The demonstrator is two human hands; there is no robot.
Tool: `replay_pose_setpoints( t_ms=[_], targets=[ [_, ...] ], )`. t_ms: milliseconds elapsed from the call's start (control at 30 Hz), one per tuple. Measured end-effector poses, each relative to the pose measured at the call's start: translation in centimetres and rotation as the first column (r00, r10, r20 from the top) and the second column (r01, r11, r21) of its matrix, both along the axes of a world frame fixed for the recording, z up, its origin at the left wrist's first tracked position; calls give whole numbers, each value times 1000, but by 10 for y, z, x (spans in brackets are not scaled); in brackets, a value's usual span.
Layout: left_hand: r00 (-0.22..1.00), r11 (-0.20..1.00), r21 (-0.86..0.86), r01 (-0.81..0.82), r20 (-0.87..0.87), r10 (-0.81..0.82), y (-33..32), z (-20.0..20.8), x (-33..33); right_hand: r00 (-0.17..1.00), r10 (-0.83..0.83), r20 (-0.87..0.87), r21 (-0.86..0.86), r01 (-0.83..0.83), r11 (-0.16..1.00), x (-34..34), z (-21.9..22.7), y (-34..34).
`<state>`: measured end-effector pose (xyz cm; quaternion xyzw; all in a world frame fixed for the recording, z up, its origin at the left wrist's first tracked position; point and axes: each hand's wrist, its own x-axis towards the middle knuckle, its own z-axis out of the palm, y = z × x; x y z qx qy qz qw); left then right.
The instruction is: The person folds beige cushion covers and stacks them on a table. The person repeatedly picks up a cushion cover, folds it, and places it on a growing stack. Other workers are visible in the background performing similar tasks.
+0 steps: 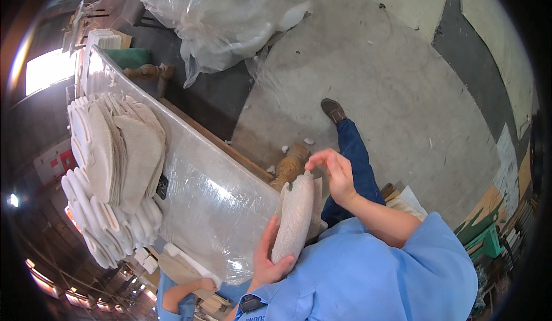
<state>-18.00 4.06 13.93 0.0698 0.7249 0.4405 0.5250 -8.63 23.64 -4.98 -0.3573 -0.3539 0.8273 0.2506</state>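
My left hand [268, 262] is wrapped round the lower part of a padded piece covered in beige fabric [294, 220], held upright in front of my chest. A small dark spot shows near the upper end of the piece. A loose flap of beige fabric [317, 209] hangs along its right side. My right hand [338, 177] is at the upper end, its fingers drawn together at the tip of the cover. Whatever they pinch there is too small to make out.
Left of me stands a plastic-covered table [213, 188] with turned wooden legs [290, 165]. It bears beige fabric covers [135, 154] and white foam pads [109, 217]. A co-worker's hand [205, 285] holds another beige piece [178, 269]. Clear plastic sheeting [230, 22] lies ahead.
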Motion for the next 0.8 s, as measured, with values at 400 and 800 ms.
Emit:
replay_pose_setpoints(
  t_ms=[400, 800],
  targets=[
    [977, 976, -29, 215, 25, -214, -3, -6, -3, 944, 321, -83, 16, -320, 947, -24, -5, -16],
    [984, 983, 41, 178, -33, -177, -22, -76, 0, 916, 381, -121, 12, -383, 924, -37, -19, -13]
  ],
)
